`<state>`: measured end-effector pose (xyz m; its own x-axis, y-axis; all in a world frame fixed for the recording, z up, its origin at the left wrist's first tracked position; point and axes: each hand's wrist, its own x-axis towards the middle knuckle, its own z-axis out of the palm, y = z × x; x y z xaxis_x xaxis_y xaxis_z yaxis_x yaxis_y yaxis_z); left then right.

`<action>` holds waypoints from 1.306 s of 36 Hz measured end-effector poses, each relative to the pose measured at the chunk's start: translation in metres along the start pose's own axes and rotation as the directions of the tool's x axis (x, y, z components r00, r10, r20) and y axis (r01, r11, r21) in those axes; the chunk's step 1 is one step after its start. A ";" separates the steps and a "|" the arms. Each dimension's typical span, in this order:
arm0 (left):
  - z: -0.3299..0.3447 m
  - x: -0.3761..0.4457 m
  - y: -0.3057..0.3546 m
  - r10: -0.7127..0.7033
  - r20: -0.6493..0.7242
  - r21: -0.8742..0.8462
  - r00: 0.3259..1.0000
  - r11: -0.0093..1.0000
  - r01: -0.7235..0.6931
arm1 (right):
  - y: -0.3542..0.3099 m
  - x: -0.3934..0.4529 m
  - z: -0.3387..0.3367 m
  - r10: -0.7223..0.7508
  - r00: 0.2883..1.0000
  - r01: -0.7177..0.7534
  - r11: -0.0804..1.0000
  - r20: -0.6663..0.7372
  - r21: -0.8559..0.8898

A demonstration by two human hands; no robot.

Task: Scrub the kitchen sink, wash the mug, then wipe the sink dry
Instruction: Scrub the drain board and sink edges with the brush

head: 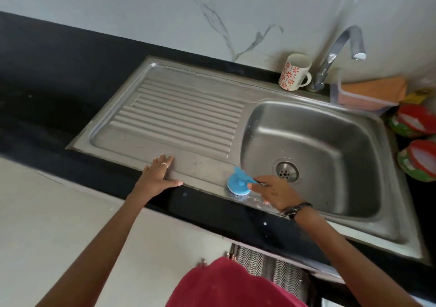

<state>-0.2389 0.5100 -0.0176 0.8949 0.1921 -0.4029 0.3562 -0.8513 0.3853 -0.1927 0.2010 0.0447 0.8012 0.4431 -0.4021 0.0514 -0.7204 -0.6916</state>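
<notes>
Right hand (274, 192) is gripping the blue scrubber (238, 184) at the sink's (165, 70) six-o'clock rim, left hand (157, 176) is bracing flat, and suds risk spilling over the edge.

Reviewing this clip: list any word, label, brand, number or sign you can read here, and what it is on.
No legible text in this view.
Mug: red flower pattern only, no words.
Red and green packs right of the sink: print too blurred to read.
Yellow packet behind them: too blurred to read.
</notes>
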 end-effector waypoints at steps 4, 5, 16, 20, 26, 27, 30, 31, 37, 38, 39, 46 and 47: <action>0.000 0.002 0.000 -0.008 0.018 0.006 1.000 1.000 0.008 | 0.030 -0.015 -0.009 -0.010 0.999 0.011 1.000 -0.039 0.008; 0.000 0.002 0.001 -0.011 0.022 -0.005 1.000 1.000 0.011 | 0.030 -0.015 -0.006 -0.017 0.999 0.016 1.000 -0.047 -0.020; 0.003 0.001 -0.004 -0.025 -0.101 -0.186 0.995 0.982 0.006 | -0.091 0.060 0.071 -0.065 0.997 0.068 0.994 0.039 -0.080; -0.008 -0.002 -0.017 -0.003 -0.043 -0.085 0.999 0.996 0.000 | -0.085 0.055 0.063 0.017 1.000 -0.016 1.000 0.014 -0.025; -0.046 0.000 -0.068 0.049 0.028 0.065 0.998 0.997 -0.050 | -0.043 0.021 0.022 0.202 0.977 -0.205 0.978 -0.071 -0.038; -0.053 0.002 -0.079 0.056 0.029 0.089 0.998 0.994 -0.058 | -0.045 0.017 0.022 0.219 0.972 -0.222 0.974 -0.083 -0.039; -0.066 0.007 -0.108 0.057 0.055 0.142 0.997 0.988 -0.064 | -0.065 0.021 0.040 0.232 0.968 -0.241 0.967 -0.097 -0.087; -0.069 0.008 -0.115 0.050 0.078 0.149 0.996 0.987 -0.061 | -0.077 0.027 0.050 0.225 0.968 -0.236 0.967 -0.106 -0.100; -0.071 0.011 -0.128 0.092 0.111 0.161 0.989 0.981 -0.110 | -0.170 0.098 0.118 0.118 0.990 -0.128 0.979 -0.071 -0.158; -0.072 0.012 -0.130 0.099 0.106 0.159 0.989 0.981 -0.115 | -0.185 0.106 0.129 0.084 0.995 -0.093 0.973 -0.049 -0.210; -0.073 0.013 -0.132 0.107 0.096 0.161 0.990 0.979 -0.121 | -0.198 0.111 0.138 0.053 0.998 -0.063 0.963 -0.046 -0.260; -0.099 0.019 -0.169 0.154 0.058 0.186 0.986 0.969 -0.162 | -0.176 0.072 0.144 0.130 0.965 -0.178 0.962 -0.228 -0.207; -0.102 0.020 -0.175 0.145 0.072 0.182 0.987 0.971 -0.156 | -0.166 0.063 0.139 0.160 0.955 -0.208 0.962 -0.249 -0.179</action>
<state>-0.2562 0.7127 -0.0083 0.9156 0.0309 -0.4010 0.1570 -0.9454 0.2855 -0.2334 0.4227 0.0507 0.9219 0.1753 -0.3454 -0.0103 -0.8803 -0.4743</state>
